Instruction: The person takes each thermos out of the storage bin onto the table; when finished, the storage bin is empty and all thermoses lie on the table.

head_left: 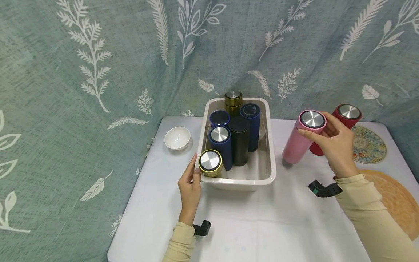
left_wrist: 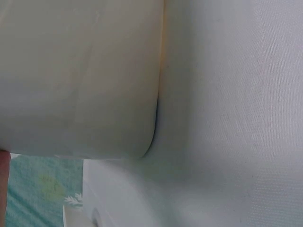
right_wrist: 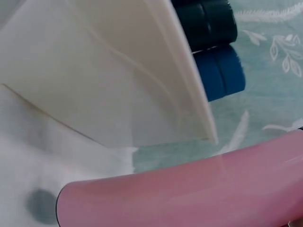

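Note:
My right hand (head_left: 340,145) holds a pink thermos bottle (head_left: 296,143) near its silver-topped lid, thumb on one side and fingers behind. The bottle tilts, its base just above its shadow on the table; its pink body (right_wrist: 180,194) also crosses the lower right wrist view. My left hand (head_left: 190,191) rests at the front left corner of a white bin (head_left: 272,160), fingers extended along the outside. Inside that corner stands a gold-rimmed bottle (head_left: 210,163). Several blue bottles (head_left: 222,145), a black bottle (head_left: 239,142) and a gold bottle (head_left: 233,100) stand in the bin.
A red bottle (head_left: 348,114) stands behind my right hand, partly hidden. Farther right lie a patterned round mat (head_left: 370,143) and an orange-brown round mat (head_left: 392,193). Left of the bin sits a white bowl (head_left: 177,138). A leaf-patterned curtain (head_left: 131,54) hangs behind the table.

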Tool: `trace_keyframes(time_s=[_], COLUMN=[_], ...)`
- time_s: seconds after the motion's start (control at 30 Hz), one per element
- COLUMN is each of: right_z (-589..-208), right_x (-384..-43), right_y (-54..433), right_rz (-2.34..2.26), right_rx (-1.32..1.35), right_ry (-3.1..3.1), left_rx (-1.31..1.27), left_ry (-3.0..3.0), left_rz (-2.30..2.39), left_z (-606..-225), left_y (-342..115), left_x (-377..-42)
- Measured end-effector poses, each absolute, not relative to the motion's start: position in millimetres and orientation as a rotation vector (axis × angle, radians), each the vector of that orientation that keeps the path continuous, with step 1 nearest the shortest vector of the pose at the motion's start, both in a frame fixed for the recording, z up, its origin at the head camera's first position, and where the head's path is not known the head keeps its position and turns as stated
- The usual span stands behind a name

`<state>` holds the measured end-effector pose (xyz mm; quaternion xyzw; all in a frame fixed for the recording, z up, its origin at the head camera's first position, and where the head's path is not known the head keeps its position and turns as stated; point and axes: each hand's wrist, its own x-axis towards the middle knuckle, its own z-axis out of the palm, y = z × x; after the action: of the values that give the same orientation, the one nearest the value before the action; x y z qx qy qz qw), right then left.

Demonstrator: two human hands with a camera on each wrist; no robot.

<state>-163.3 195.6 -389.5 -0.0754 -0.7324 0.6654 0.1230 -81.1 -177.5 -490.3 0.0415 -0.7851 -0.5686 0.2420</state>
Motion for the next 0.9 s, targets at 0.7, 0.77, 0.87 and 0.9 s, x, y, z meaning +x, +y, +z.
trace_keyframes(time_s=[0.7, 0.77, 0.87, 0.9], right_z=[-415.9, -417.5, -420.5, -421.4], right_x=[-180.6, -181.6, -183.2, -183.8], right_y=[199.1, 199.7, 199.8, 199.7], right_rz=[1.818, 1.797, 1.78, 1.784], right_rx=[-0.306, -0.336, -0.377, -0.388], right_ry=[-2.153, -2.159, -2.151, -2.142], left_rx=[0.104, 0.103, 0.111, 0.115], left_ry=[-2.136, -2.137, -2.139, -2.138], left_rz=[-1.56, -1.568, -1.575, -1.579], left_z=[-491.1, -486.6, -486.0, -485.6], left_y=[-177.7, -176.4, -176.6, -176.7], left_x=[-80.5, -79.1, -78.7, -78.7])
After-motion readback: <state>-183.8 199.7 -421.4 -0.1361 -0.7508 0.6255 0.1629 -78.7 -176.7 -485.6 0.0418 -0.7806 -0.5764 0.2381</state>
